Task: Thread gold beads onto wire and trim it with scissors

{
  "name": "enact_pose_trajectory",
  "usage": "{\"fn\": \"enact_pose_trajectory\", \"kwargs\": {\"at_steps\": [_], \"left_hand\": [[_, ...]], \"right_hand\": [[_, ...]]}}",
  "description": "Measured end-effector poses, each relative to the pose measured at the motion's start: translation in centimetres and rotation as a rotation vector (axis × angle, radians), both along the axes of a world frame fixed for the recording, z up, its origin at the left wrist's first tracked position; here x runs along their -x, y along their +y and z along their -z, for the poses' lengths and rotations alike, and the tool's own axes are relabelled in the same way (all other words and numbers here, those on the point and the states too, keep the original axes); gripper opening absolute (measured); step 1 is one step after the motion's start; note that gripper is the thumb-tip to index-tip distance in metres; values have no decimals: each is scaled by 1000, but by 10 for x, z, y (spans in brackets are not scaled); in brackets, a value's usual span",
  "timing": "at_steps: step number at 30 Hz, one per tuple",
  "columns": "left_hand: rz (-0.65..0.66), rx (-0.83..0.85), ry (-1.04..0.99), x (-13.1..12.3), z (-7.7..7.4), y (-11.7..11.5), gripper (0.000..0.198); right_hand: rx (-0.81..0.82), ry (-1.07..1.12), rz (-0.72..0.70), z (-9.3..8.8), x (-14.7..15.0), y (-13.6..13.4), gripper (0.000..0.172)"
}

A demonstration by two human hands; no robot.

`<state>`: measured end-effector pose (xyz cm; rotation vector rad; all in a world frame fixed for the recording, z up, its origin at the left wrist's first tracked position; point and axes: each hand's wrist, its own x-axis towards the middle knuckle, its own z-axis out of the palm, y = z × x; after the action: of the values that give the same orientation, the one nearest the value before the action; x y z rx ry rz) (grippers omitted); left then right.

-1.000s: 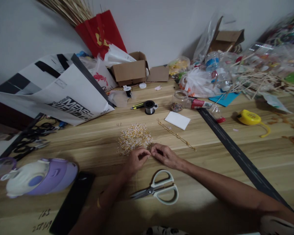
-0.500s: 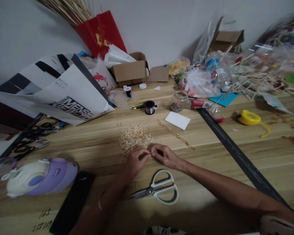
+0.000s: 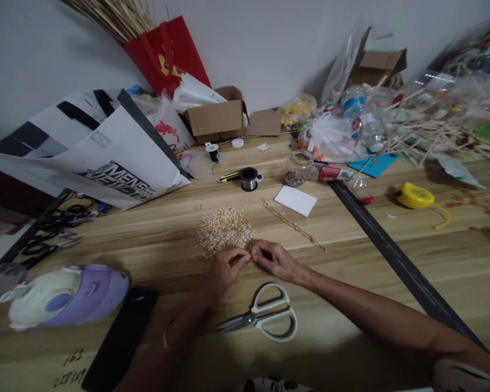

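Two bare hands meet fingertip to fingertip at the near edge of a heap of gold and clear beadwork on a wooden bench; the left hand and the right hand each have thumb and fingers drawn together in a pinch, but whatever sits between them is too small to make out, and whether either grip is clamped on a piece of the heap cannot be told; the heap itself lies at mid-bench, touching the left fingers; both forearms run out of the lower edge of the view.

One pair of white-handled scissors lies shut just below the hands; one gold chain stretches diagonally to the right of the heap; one white card, one wire spool and one glass jar sit beyond it; one yellow tape measure lies well to the right; one purple and white bottle, blurred, rests at the left beside one dark phone, part cut off; one large printed bag leans at the back left; the clutter of sticks and plastic at the far right is smeared past counting.
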<state>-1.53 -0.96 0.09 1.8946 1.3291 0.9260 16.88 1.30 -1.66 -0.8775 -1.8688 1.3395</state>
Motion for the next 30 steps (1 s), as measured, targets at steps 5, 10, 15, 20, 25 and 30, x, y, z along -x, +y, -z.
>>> {"fn": "enact_pose_trajectory", "kwargs": {"at_steps": [5,10,15,20,25,30], "left_hand": [[-7,87,-75,0,0,1,13],[-27,147,-147,-2,-3,1,16],[-37,250,-341,-3,-2,4,19],[-69,442,-429,-3,-1,5,26],[-94,464,-462,-4,-2,4,31],[-72,459,-434,-3,0,4,32]], "right_hand": [[13,14,4,-1,1,0,17],[32,30,13,-3,1,-1,19],[38,54,18,-1,2,-1,22],[38,62,27,-1,2,-1,25],[14,56,19,-2,1,-1,23],[7,42,24,-2,0,-1,26]]}}
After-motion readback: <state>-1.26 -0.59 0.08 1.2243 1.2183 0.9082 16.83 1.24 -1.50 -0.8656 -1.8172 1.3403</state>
